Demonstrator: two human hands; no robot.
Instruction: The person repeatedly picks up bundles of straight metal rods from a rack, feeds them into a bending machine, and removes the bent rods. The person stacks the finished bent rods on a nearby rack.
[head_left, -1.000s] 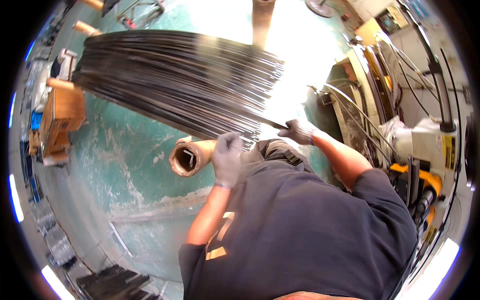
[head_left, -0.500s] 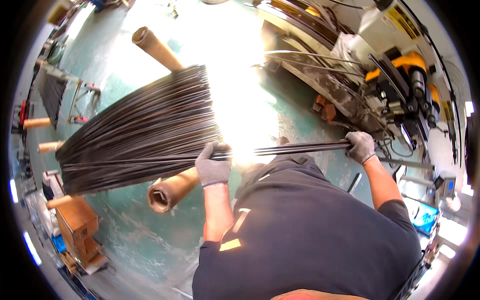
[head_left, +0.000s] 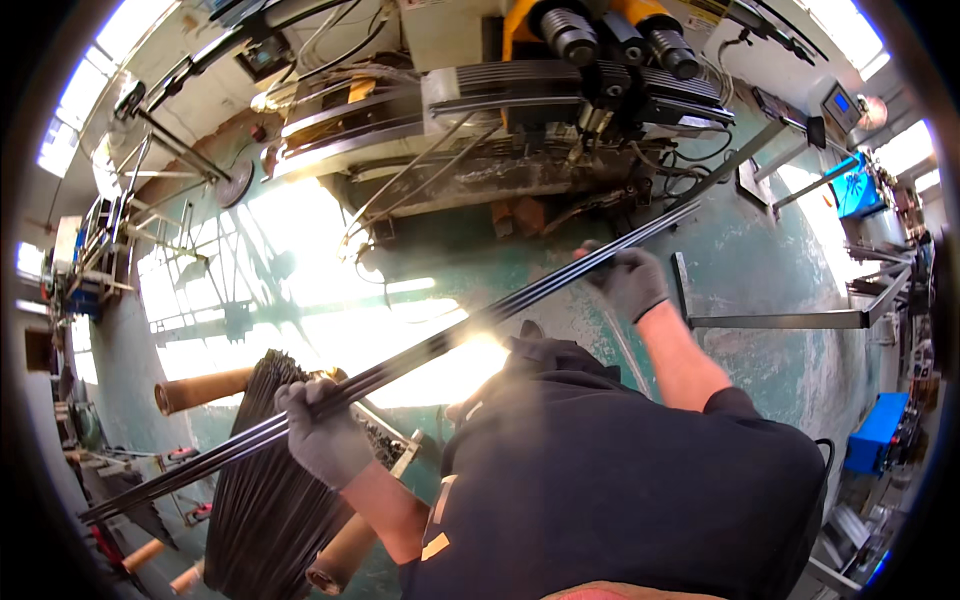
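Black rods [head_left: 430,347] swung round, now slanting across the dark pile [head_left: 270,505], my left hand [head_left: 325,430] curled closed around them, right hand [head_left: 632,282] likewise gripping farther along

Grey-gloved hands [head_left: 328,432], apparently black rods [head_left: 525,298], green floor [head_left: 750,270]

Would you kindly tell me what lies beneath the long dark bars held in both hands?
Toward the left, the bars pass over a pile of dark rods; mid-length, over sunlit floor. The strip directly behind them and the patch behind the left hand are covered.
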